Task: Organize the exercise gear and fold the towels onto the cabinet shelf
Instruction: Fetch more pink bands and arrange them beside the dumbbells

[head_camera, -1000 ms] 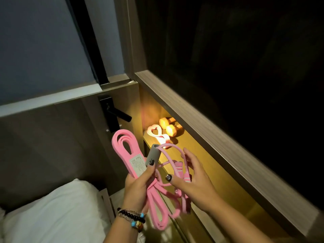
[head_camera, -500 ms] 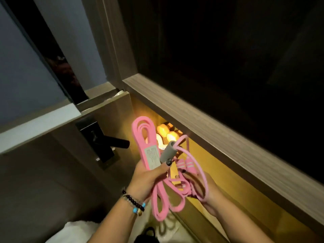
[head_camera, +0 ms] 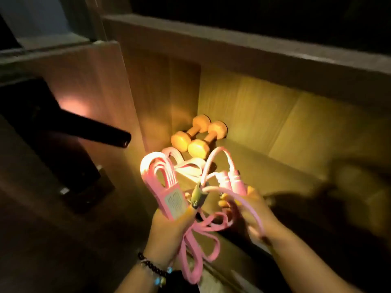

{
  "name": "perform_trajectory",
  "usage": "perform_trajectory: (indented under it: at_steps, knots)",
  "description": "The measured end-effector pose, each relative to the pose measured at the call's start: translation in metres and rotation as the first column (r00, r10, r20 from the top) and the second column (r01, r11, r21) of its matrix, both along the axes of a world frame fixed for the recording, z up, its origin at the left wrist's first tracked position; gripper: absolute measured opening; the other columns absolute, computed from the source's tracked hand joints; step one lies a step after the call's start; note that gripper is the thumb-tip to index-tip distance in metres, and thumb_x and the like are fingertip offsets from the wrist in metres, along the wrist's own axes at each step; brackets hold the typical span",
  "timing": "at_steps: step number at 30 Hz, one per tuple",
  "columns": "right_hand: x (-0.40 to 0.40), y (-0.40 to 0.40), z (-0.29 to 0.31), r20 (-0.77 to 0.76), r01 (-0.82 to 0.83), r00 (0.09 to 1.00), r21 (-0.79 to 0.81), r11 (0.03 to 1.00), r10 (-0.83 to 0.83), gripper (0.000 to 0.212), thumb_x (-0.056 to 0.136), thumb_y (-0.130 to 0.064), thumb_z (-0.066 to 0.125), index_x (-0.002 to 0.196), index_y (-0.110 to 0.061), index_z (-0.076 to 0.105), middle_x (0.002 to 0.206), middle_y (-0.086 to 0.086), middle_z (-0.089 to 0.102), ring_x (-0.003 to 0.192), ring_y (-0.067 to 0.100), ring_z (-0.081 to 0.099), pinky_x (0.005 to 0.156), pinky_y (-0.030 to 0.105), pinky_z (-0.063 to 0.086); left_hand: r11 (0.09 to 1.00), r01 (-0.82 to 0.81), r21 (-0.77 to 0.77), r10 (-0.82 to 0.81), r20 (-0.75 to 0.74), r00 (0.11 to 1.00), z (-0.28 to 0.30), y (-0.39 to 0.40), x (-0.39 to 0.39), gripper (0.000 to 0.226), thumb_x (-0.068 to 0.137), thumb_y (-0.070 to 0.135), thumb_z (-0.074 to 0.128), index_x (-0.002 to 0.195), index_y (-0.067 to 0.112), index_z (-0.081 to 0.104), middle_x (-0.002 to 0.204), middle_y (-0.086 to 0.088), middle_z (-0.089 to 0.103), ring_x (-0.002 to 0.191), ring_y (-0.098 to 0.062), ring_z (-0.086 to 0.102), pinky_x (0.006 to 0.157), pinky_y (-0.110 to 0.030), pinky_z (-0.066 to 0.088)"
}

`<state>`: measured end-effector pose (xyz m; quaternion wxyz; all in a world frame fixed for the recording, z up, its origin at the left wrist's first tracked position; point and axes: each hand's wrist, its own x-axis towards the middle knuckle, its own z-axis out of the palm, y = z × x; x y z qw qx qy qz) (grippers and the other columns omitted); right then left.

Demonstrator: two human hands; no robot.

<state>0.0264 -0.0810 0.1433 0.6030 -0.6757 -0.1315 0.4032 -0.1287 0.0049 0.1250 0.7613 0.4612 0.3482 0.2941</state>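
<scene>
My left hand (head_camera: 169,227) grips a bundle of flat pink resistance bands (head_camera: 157,176) with a white label, plus a grey handle (head_camera: 198,196). My right hand (head_camera: 251,210) holds the pink jump rope (head_camera: 227,178), its cord looped over my fingers. Both hands hover at the front edge of the lit cabinet shelf (head_camera: 275,163). Two orange dumbbells (head_camera: 198,134) lie side by side at the shelf's back left corner. A pale pink looped piece (head_camera: 190,168) lies on the shelf just in front of them. The view is blurred by motion.
A black door handle (head_camera: 95,132) sticks out from the wooden panel on the left, close to my left hand. A thick wooden ledge (head_camera: 254,53) runs above the shelf. The shelf's right part (head_camera: 349,187) is in shadow.
The view has swung down and closer to the shelf, so the dumbbells and shelf floor show fully. Both hands carried the pink gear forward toward the shelf opening.
</scene>
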Motion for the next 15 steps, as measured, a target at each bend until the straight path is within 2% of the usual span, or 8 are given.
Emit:
perform_trajectory:
  at_steps: [2,5,7,9,10,12,13,15]
  knots:
    - [-0.008,-0.007,-0.008,0.076,0.110,0.991,-0.021,0.994,-0.108,0.017,0.083,0.008,0.062,0.087,-0.009,0.063,0.073,0.014,0.067,0.054,0.020,0.065,0.047,0.025,0.051,0.997,-0.062,-0.037,0.062,-0.022,0.998,-0.025,-0.002,-0.007,0.029,0.060,0.009,0.086,0.085,0.013,0.071,0.078,-0.012,0.072,0.075,-0.030,0.071,0.063,-0.041,0.057]
    - [-0.029,-0.026,-0.009,0.203,0.133,0.972,-0.071,0.989,-0.116,0.022,0.082,0.003,0.063,0.102,-0.007,0.059,0.071,0.010,0.064,0.045,0.014,0.061,0.040,0.022,0.046,0.992,-0.044,-0.118,0.046,0.016,0.999,-0.039,0.004,-0.022,0.022,0.076,0.006,0.074,0.096,0.006,0.066,0.081,-0.016,0.073,0.079,-0.035,0.072,0.070,-0.047,0.058]
    - [-0.044,-0.033,0.003,0.331,0.151,0.937,-0.095,0.984,-0.112,0.024,0.081,-0.004,0.066,0.103,-0.011,0.059,0.078,0.007,0.064,0.052,0.015,0.060,0.046,0.025,0.048,0.996,0.002,-0.086,-0.001,0.013,1.000,-0.034,0.011,-0.034,0.024,0.080,0.009,0.072,0.102,0.004,0.065,0.089,-0.018,0.072,0.085,-0.036,0.071,0.077,-0.050,0.057]
    - [-0.056,-0.037,0.021,0.425,0.172,0.899,-0.110,0.979,-0.110,0.018,0.082,-0.011,0.067,0.095,-0.018,0.058,0.090,0.008,0.065,0.066,0.019,0.059,0.059,0.030,0.049,0.998,0.050,-0.036,-0.051,-0.016,0.999,-0.023,0.012,-0.048,0.024,0.082,0.013,0.071,0.103,0.003,0.065,0.094,-0.018,0.072,0.089,-0.034,0.070,0.081,-0.050,0.057]
    - [-0.062,-0.038,0.031,0.463,0.173,0.879,-0.095,0.980,-0.110,0.015,0.082,-0.013,0.067,0.094,-0.018,0.059,0.091,0.009,0.064,0.069,0.020,0.057,0.063,0.032,0.049,0.998,0.064,-0.012,-0.064,-0.019,0.998,-0.018,0.010,-0.056,0.021,0.083,0.014,0.070,0.101,0.003,0.065,0.090,-0.016,0.073,0.084,-0.029,0.071,0.077,-0.045,0.059]
    - [-0.067,-0.041,0.049,0.507,0.194,0.854,-0.101,0.976,-0.117,0.017,0.082,-0.017,0.067,0.097,-0.012,0.062,0.085,0.010,0.061,0.069,0.021,0.054,0.062,0.034,0.046,0.997,0.067,0.035,-0.065,-0.052,0.997,-0.012,0.005,-0.065,0.018,0.085,0.012,0.067,0.096,-0.001,0.064,0.075,-0.009,0.069,0.062,-0.016,0.068,0.058,-0.029,0.057]
    - [-0.073,-0.044,0.059,0.508,0.202,0.853,-0.117,0.972,-0.116,0.020,0.082,-0.021,0.068,0.098,-0.010,0.063,0.083,0.010,0.059,0.066,0.020,0.053,0.057,0.031,0.045,0.997,0.065,0.047,-0.062,-0.059,0.996,-0.008,0.003,-0.072,0.017,0.087,0.013,0.064,0.096,-0.001,0.061,0.070,-0.007,0.062,0.054,-0.014,0.062,0.051,-0.026,0.053]
    - [-0.086,-0.050,0.075,0.479,0.192,0.871,-0.130,0.973,-0.108,0.025,0.082,-0.026,0.069,0.097,-0.008,0.062,0.080,0.010,0.057,0.061,0.018,0.050,0.045,0.024,0.041,0.996,0.078,0.043,-0.077,-0.034,0.996,-0.002,-0.001,-0.086,0.017,0.091,0.016,0.061,0.099,0.001,0.057,0.068,-0.005,0.053,0.053,-0.014,0.053,0.051,-0.026,0.049]
